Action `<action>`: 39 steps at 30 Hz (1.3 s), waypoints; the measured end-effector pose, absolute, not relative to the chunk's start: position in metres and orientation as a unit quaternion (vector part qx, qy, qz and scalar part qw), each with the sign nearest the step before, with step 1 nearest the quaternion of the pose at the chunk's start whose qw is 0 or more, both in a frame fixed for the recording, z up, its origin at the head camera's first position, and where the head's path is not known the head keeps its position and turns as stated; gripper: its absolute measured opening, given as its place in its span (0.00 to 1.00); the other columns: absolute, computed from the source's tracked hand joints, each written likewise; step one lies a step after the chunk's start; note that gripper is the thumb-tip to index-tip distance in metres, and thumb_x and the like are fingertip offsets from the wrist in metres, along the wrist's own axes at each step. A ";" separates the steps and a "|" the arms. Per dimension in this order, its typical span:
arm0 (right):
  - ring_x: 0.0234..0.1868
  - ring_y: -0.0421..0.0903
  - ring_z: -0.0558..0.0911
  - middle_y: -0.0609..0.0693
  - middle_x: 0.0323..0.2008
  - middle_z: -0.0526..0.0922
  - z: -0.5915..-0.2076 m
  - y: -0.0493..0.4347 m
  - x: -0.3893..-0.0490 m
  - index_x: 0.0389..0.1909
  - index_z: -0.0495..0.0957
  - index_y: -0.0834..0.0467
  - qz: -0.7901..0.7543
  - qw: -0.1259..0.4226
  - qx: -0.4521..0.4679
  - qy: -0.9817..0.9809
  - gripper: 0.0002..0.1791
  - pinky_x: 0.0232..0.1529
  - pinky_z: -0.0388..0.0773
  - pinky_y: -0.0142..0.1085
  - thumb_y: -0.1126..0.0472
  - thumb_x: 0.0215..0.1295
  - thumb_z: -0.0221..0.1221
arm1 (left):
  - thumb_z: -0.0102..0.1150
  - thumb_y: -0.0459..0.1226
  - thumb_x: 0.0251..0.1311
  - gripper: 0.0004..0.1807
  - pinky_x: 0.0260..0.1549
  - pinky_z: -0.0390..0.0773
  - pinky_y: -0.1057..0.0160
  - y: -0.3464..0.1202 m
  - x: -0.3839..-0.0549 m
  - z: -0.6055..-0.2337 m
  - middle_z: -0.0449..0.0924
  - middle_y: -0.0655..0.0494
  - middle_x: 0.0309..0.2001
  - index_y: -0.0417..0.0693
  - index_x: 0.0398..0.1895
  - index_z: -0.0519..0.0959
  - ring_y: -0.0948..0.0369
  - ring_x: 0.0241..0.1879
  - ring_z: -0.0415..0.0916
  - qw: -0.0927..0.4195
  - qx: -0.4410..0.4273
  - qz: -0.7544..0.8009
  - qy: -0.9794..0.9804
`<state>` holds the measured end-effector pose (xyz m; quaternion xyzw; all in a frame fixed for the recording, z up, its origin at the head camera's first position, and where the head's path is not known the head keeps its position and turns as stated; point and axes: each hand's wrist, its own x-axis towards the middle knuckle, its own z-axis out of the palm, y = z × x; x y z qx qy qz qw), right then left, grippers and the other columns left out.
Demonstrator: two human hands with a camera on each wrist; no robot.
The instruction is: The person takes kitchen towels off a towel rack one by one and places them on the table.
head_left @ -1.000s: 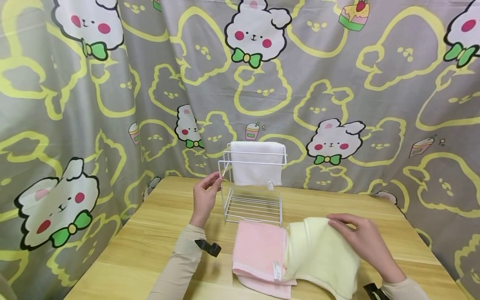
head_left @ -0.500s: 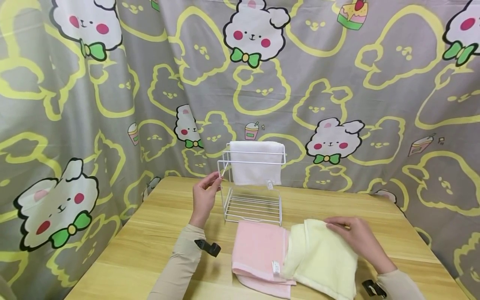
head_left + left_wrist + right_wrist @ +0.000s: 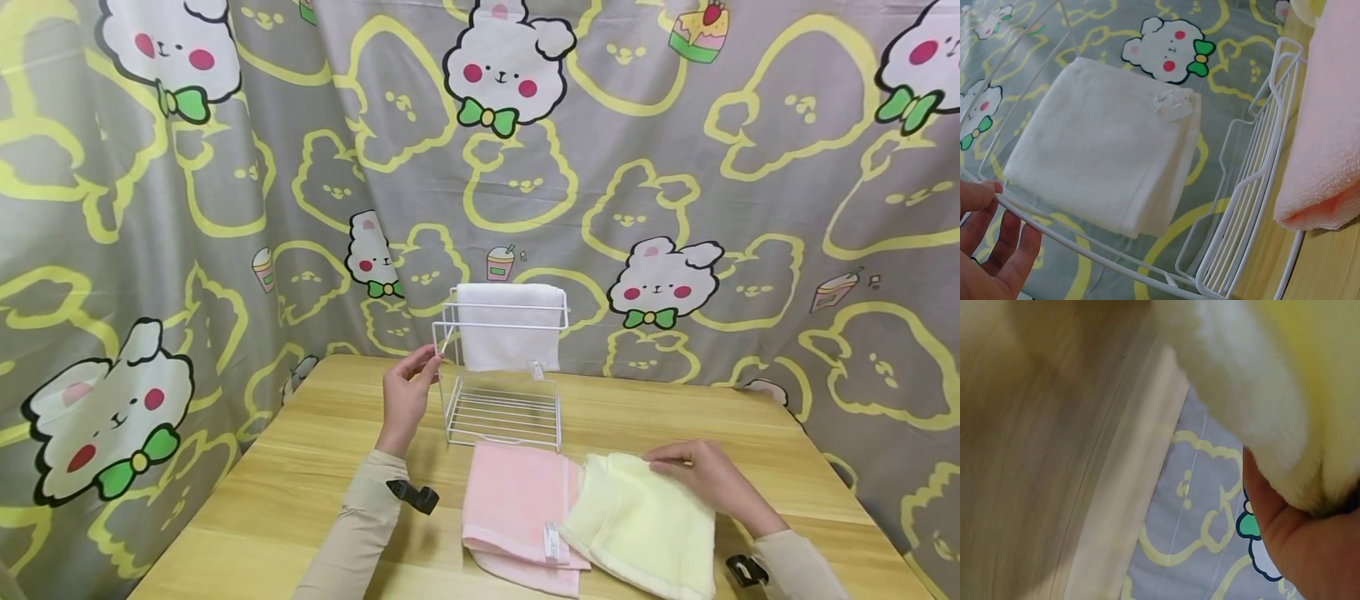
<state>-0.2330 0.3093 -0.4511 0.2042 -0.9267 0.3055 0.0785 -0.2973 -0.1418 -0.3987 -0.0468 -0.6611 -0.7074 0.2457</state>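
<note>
In the head view my left hand [image 3: 407,396] pinches the left side wire of a white wire rack [image 3: 504,441]. The left wrist view has the thumb and fingers on that wire. A white towel [image 3: 510,346], folded over, hangs on the rack's rear upper bar. My right hand [image 3: 705,475] grips the upper right edge of a pale yellow towel [image 3: 652,533]. In the right wrist view the yellow cloth hides most of the fingers, while the thumb [image 3: 1272,512] presses its edge. A folded pink towel [image 3: 510,500] lies before the rack, its right edge overlapped by the yellow one.
Everything stands on a wood-grain table [image 3: 300,492]. Behind it and at both sides hangs a grey curtain [image 3: 525,183] with cartoon bears. A black strap mount [image 3: 412,497] sits on the left wrist, another [image 3: 746,571] on the right.
My right hand has come down and a little left, and the yellow towel's top edge has dropped with it. The left hand keeps its place on the rack.
</note>
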 end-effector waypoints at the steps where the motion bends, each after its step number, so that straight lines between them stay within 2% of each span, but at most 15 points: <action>1: 0.46 0.42 0.88 0.46 0.43 0.91 -0.452 0.310 -0.233 0.43 0.90 0.49 0.303 0.073 0.209 -0.927 0.07 0.48 0.86 0.36 0.57 0.65 0.68 | 0.66 0.30 0.65 0.13 0.36 0.86 0.73 -0.142 -0.297 -0.399 0.85 0.30 0.48 0.33 0.52 0.85 0.68 0.36 0.81 0.247 -0.048 -0.709 -0.659; 12: 0.46 0.38 0.86 0.48 0.45 0.90 -0.456 0.317 -0.236 0.46 0.89 0.51 0.313 0.014 0.238 -0.919 0.11 0.47 0.86 0.33 0.52 0.69 0.65 | 0.66 0.30 0.66 0.14 0.37 0.86 0.73 -0.143 -0.297 -0.398 0.84 0.30 0.48 0.34 0.52 0.85 0.68 0.36 0.81 0.242 -0.047 -0.708 -0.662; 20: 0.46 0.37 0.84 0.46 0.48 0.89 -0.454 0.316 -0.236 0.52 0.86 0.55 0.311 0.011 0.199 -0.929 0.16 0.50 0.85 0.41 0.50 0.72 0.63 | 0.65 0.29 0.67 0.15 0.38 0.86 0.73 -0.143 -0.298 -0.398 0.83 0.28 0.50 0.31 0.54 0.83 0.70 0.36 0.80 0.238 -0.048 -0.707 -0.664; 24: 0.48 0.40 0.85 0.48 0.48 0.89 -0.454 0.317 -0.236 0.53 0.86 0.56 0.325 0.004 0.194 -0.925 0.17 0.48 0.86 0.36 0.51 0.72 0.63 | 0.63 0.26 0.66 0.14 0.37 0.87 0.72 -0.142 -0.295 -0.394 0.83 0.27 0.49 0.29 0.53 0.83 0.68 0.36 0.80 0.235 -0.048 -0.707 -0.666; 28: 0.51 0.40 0.85 0.51 0.51 0.88 -0.454 0.319 -0.236 0.54 0.85 0.57 0.341 -0.001 0.193 -0.920 0.18 0.46 0.85 0.30 0.50 0.72 0.63 | 0.63 0.25 0.66 0.13 0.38 0.87 0.71 -0.139 -0.282 -0.382 0.82 0.25 0.48 0.27 0.52 0.82 0.63 0.37 0.82 0.236 -0.051 -0.705 -0.667; 30: 0.51 0.39 0.84 0.51 0.51 0.88 -0.453 0.319 -0.236 0.54 0.85 0.57 0.343 0.006 0.190 -0.920 0.18 0.47 0.85 0.30 0.50 0.72 0.63 | 0.64 0.25 0.66 0.13 0.38 0.87 0.70 -0.138 -0.280 -0.380 0.83 0.27 0.47 0.27 0.52 0.83 0.62 0.38 0.82 0.238 -0.050 -0.705 -0.667; 36: 0.52 0.35 0.83 0.50 0.52 0.88 -0.442 0.320 -0.231 0.53 0.86 0.55 0.347 0.025 0.186 -0.919 0.16 0.47 0.86 0.30 0.50 0.73 0.61 | 0.67 0.30 0.65 0.13 0.37 0.87 0.72 -0.143 -0.298 -0.399 0.88 0.41 0.43 0.34 0.51 0.85 0.63 0.37 0.82 0.242 -0.047 -0.712 -0.658; 39: 0.50 0.34 0.83 0.51 0.52 0.88 -0.439 0.320 -0.230 0.56 0.83 0.56 0.348 0.045 0.192 -0.917 0.16 0.46 0.86 0.31 0.53 0.74 0.61 | 0.67 0.30 0.65 0.13 0.38 0.87 0.72 -0.143 -0.299 -0.400 0.88 0.40 0.44 0.34 0.51 0.85 0.62 0.38 0.82 0.243 -0.048 -0.713 -0.656</action>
